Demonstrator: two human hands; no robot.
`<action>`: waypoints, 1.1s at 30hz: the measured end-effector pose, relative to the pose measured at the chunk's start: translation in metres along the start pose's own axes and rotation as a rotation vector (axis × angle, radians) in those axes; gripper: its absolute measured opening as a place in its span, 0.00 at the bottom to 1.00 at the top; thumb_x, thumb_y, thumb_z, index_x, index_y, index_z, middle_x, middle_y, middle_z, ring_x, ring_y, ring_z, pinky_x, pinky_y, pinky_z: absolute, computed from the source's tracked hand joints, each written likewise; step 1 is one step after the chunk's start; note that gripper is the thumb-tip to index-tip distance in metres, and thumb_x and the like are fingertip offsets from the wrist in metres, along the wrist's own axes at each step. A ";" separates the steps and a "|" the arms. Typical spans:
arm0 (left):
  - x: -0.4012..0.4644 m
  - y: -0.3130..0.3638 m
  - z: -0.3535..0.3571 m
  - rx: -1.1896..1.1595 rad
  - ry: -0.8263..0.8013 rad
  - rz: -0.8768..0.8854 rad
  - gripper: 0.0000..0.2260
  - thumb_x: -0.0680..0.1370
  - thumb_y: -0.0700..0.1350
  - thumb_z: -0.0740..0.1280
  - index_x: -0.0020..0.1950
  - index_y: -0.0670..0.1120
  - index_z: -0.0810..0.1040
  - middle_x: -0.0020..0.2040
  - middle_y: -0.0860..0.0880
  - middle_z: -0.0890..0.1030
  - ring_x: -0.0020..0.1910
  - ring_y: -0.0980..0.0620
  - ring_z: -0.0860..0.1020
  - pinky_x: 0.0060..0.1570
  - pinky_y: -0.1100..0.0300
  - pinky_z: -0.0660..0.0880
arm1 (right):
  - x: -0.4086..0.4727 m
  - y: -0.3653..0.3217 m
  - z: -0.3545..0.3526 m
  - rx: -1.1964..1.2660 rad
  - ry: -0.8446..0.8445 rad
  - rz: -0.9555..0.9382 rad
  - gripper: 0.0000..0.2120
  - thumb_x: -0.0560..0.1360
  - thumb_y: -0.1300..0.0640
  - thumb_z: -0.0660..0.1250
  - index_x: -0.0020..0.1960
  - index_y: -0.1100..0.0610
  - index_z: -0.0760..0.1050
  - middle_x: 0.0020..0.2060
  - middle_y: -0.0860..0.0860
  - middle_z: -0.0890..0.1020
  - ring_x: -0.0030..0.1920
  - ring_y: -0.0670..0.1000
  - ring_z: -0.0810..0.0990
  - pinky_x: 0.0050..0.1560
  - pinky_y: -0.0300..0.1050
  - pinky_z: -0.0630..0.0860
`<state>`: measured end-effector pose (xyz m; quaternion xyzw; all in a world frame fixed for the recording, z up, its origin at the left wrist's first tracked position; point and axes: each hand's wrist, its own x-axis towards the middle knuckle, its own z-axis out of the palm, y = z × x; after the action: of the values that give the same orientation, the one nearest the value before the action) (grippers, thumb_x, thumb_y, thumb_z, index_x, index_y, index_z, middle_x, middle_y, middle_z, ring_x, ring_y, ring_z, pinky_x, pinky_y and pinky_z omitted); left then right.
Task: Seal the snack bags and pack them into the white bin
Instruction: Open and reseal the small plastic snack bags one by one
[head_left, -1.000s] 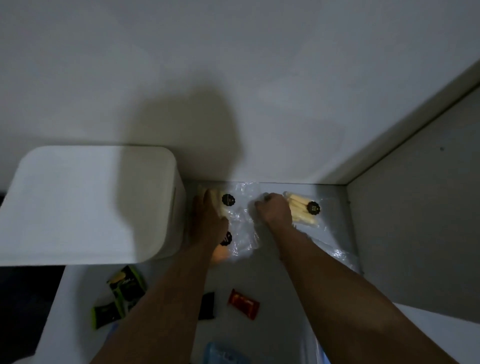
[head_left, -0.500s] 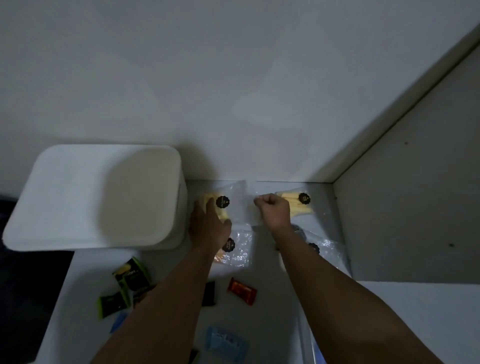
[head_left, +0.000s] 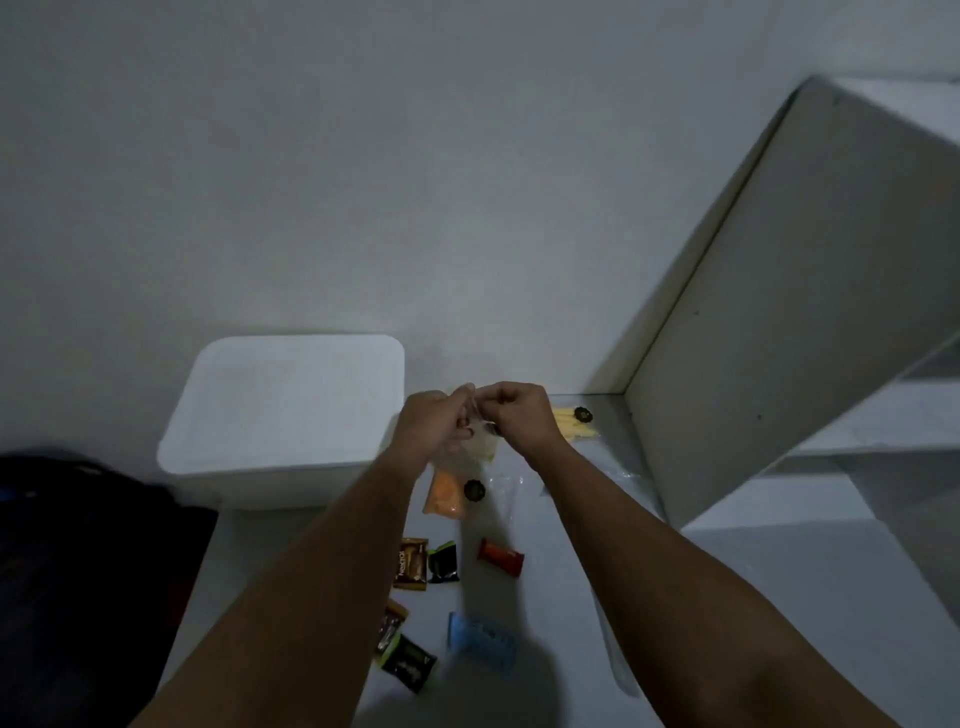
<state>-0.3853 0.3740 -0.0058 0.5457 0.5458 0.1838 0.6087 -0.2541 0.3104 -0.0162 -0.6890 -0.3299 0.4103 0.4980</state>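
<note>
Right now the clear snack bag (head_left: 479, 448) hangs between both hands, its top edge running hand to hand, pinched by the left hand (head_left: 434, 423) and right hand (head_left: 517, 415), with the white bin (head_left: 283, 415) just beside the left one.

The left hand (head_left: 428, 423) and right hand (head_left: 517, 415) cover the top edge of the clear snack bag (head_left: 480, 447); whether its seal is closed cannot be told. The white bin (head_left: 291, 410) shows no discernible interior under glare. Small wrappers (head_left: 413, 564) near the forearms are too blurred to read. A dark object (head_left: 78, 571) is cut off by the left edge.
</note>
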 end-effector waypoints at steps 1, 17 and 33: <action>-0.011 0.004 -0.005 0.004 -0.005 0.011 0.17 0.79 0.53 0.67 0.51 0.38 0.82 0.46 0.41 0.87 0.44 0.45 0.87 0.49 0.48 0.84 | -0.011 -0.007 0.003 -0.005 0.014 -0.018 0.07 0.76 0.71 0.68 0.52 0.69 0.82 0.41 0.62 0.85 0.35 0.49 0.82 0.34 0.38 0.77; -0.131 0.000 -0.115 0.245 0.180 0.459 0.14 0.76 0.58 0.70 0.49 0.48 0.80 0.46 0.51 0.83 0.46 0.53 0.81 0.43 0.58 0.78 | -0.111 -0.093 0.027 -0.188 0.003 -0.127 0.10 0.78 0.56 0.73 0.53 0.63 0.84 0.48 0.57 0.88 0.46 0.50 0.87 0.45 0.45 0.79; -0.147 0.016 -0.118 -0.006 0.096 0.528 0.15 0.84 0.48 0.62 0.44 0.38 0.77 0.41 0.45 0.87 0.39 0.50 0.85 0.51 0.47 0.82 | -0.135 -0.111 0.021 -0.057 -0.190 -0.113 0.15 0.75 0.50 0.76 0.55 0.59 0.85 0.47 0.53 0.88 0.49 0.53 0.87 0.55 0.52 0.81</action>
<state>-0.5313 0.3137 0.0992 0.6581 0.4122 0.3635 0.5147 -0.3381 0.2341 0.1184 -0.6412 -0.4255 0.4355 0.4671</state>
